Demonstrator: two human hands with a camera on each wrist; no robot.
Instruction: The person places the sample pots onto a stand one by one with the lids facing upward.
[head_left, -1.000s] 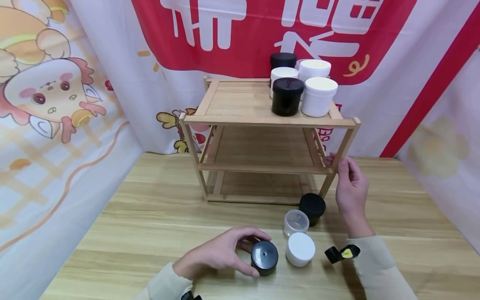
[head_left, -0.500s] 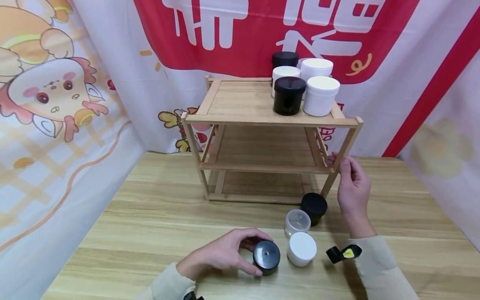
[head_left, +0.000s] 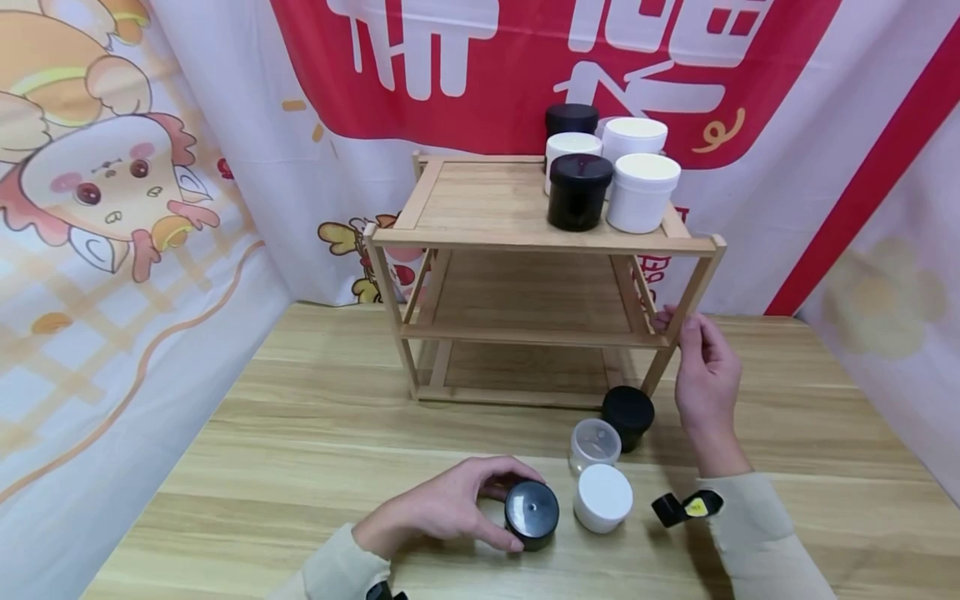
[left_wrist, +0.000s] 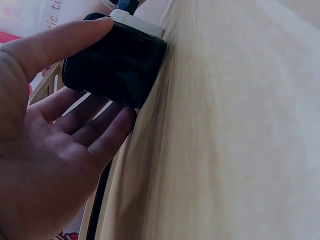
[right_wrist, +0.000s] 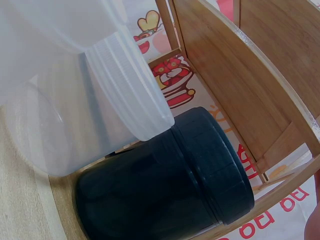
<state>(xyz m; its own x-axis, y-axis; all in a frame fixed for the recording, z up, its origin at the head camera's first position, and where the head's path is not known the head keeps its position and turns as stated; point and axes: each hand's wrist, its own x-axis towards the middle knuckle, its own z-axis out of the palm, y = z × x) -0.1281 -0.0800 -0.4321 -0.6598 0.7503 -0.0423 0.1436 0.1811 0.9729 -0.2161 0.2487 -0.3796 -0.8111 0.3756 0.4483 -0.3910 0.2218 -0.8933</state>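
Note:
My left hand (head_left: 457, 504) holds a black jar (head_left: 532, 515) on the table, thumb on the near side and fingers on the far side. In the left wrist view, the thumb overlaps the upper part of this jar (left_wrist: 117, 62), with fingers below it. My right hand (head_left: 707, 375) grips the right front post of a wooden rack (head_left: 525, 242), fingertips showing past the post. To the right of the held jar stand a white jar (head_left: 603, 498), a clear jar (head_left: 595, 444) and another black jar (head_left: 628, 417). In the right wrist view, the clear jar (right_wrist: 115, 100) overlaps that black jar (right_wrist: 150, 190).
Several white and black jars, including a black one (head_left: 579, 192) and a white one (head_left: 642, 193), cluster at the right of the rack's top shelf. Printed cloth (head_left: 420, 75) hangs behind and at both sides of the wooden table (head_left: 315, 450).

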